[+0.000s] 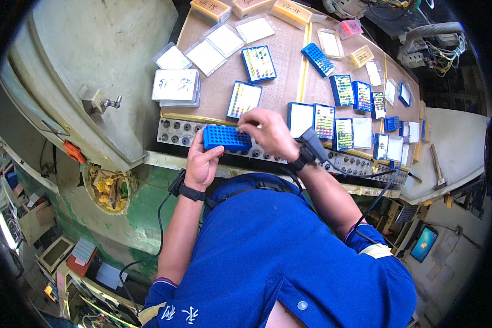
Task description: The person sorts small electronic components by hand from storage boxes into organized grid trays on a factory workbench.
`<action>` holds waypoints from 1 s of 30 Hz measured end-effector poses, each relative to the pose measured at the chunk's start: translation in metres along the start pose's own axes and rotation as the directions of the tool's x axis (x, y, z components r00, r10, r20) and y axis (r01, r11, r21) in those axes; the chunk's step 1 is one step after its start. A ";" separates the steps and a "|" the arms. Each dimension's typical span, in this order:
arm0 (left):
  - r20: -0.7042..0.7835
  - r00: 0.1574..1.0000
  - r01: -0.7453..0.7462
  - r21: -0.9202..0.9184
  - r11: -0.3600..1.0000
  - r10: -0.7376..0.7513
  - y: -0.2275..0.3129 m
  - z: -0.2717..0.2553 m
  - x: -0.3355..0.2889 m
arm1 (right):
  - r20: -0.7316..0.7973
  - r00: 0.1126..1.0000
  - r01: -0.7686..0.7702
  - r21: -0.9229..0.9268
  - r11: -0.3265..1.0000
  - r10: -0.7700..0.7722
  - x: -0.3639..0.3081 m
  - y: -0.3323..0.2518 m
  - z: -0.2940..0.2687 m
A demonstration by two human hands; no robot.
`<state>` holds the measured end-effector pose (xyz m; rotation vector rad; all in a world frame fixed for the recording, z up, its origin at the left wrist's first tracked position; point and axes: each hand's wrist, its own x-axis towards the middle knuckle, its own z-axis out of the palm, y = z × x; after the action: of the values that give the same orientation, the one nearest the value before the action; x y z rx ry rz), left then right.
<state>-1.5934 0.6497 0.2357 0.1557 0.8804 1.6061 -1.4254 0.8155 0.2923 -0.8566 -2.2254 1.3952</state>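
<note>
My left hand [203, 165] grips the left end of a blue plastic rack [224, 137] with rows of round holes, its thumb along the near side. The rack is held just above the table's front edge, and the holes I can see in it look bare. My right hand [270, 133] is over the rack's right end with its fingertips pinched together; what they hold, if anything, is too small to make out. Just beyond the rack lies a blue-edged tray [245, 99] with rows of small coloured pieces, and a similar tray [259, 63] lies behind it.
More trays of coloured pieces [324, 121] crowd the right side. White lids [224, 39] and stacked white boxes [176, 86] lie at left. Yellow boxes [291, 13] line the back. A metal strip with round fittings [176, 132] edges the table. A hammer [437, 167] rests far right.
</note>
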 end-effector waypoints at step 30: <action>-0.020 0.998 0.052 -0.083 0.995 -0.054 0.002 -0.011 0.005 | -0.163 0.983 0.028 -0.304 0.952 -0.080 0.040 0.049 0.004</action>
<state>-1.6022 0.6494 0.2270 0.0564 0.8270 1.5942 -1.4425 0.8554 0.2462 -0.9665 -2.3376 0.9294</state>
